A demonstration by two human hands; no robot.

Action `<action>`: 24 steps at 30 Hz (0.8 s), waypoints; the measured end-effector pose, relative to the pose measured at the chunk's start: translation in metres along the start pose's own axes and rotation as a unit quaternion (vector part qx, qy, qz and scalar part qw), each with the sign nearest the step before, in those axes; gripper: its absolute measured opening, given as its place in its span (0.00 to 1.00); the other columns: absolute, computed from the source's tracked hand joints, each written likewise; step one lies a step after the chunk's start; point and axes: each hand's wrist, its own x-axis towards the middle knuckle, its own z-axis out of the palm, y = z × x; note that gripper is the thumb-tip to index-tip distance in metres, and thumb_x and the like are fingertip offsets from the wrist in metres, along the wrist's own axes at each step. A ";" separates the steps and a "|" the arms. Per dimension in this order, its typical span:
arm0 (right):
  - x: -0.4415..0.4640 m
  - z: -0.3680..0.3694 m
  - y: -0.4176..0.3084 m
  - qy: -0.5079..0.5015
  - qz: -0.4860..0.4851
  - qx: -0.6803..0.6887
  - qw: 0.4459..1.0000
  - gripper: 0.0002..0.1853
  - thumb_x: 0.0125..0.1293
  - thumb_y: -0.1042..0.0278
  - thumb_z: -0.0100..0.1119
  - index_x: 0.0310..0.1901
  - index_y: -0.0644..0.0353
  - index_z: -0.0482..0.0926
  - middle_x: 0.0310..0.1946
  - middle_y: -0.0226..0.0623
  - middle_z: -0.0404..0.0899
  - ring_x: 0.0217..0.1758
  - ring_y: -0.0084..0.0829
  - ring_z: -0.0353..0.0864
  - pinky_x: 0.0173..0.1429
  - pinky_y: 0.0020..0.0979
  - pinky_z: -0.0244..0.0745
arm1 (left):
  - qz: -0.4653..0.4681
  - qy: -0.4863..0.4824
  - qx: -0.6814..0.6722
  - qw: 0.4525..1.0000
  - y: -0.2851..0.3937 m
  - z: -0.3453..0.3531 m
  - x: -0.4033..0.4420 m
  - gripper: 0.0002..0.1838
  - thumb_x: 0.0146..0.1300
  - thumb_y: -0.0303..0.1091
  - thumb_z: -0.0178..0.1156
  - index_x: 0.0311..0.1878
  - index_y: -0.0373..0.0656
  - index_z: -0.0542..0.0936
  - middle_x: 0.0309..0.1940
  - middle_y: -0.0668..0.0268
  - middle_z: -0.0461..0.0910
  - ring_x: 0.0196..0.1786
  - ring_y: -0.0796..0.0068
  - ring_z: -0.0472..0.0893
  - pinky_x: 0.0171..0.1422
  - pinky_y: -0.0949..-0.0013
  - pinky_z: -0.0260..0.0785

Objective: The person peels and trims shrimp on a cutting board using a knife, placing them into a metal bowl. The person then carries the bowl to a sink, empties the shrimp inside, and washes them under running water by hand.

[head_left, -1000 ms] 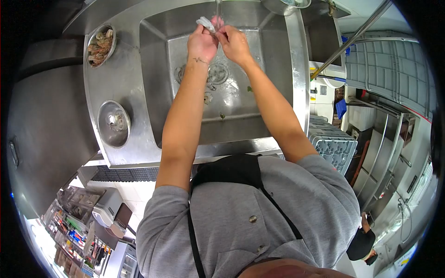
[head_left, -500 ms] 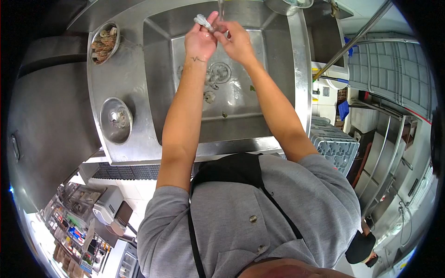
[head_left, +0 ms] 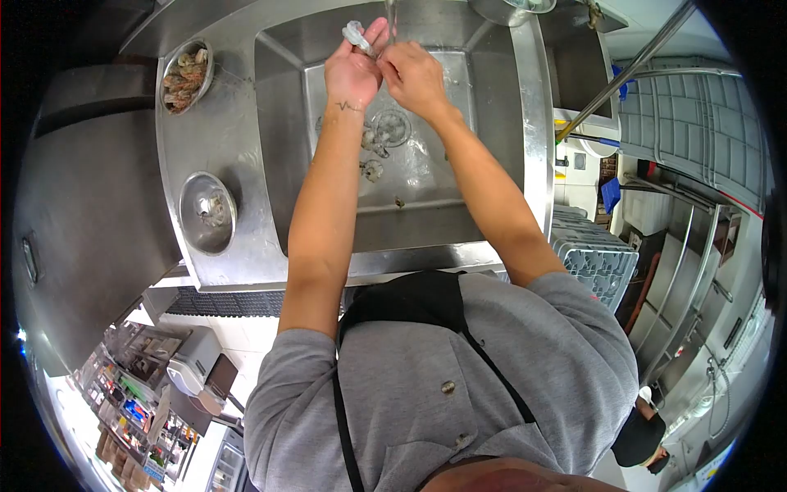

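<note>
Over the sink, my left hand (head_left: 351, 75) is turned palm up. A pale, whitish-grey peeled shrimp (head_left: 356, 36) lies across its fingers, held between thumb and fingers. My right hand (head_left: 416, 75) meets it from the right, with thumb and fingertips pinched together against the left fingers at the shrimp's lower end. What that pinch holds is hidden. A thin stream of water (head_left: 391, 18) falls just beyond the fingertips. Below the hands, greyish scraps (head_left: 372, 170) lie on the bottom of the steel sink (head_left: 283, 148), near the round drain (head_left: 393, 127).
On the left counter stand a metal bowl of brownish unpeeled shrimp (head_left: 187, 80) and a metal bowl (head_left: 197, 234) with a few pale pieces. Another metal bowl (head_left: 500, 11) sits at the sink's back right. Grey crates (head_left: 602, 258) stand right; a person in a black garment (head_left: 638, 439) is behind.
My right hand has turned slightly, its fingers curling closer against the left hand. The shrimp stays in the left hand, shifted a little.
</note>
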 end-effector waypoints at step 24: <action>0.040 -0.015 0.000 -0.044 0.264 0.059 0.962 0.11 0.60 0.63 0.68 0.36 0.64 0.84 0.30 0.45 0.84 0.34 0.43 0.84 0.42 0.39 0.77 | 0.081 -0.051 0.319 0.943 -0.013 -0.015 -0.004 0.06 0.75 0.33 0.51 0.43 0.44 0.75 0.42 0.69 0.77 0.47 0.74 0.76 0.56 0.58 0.76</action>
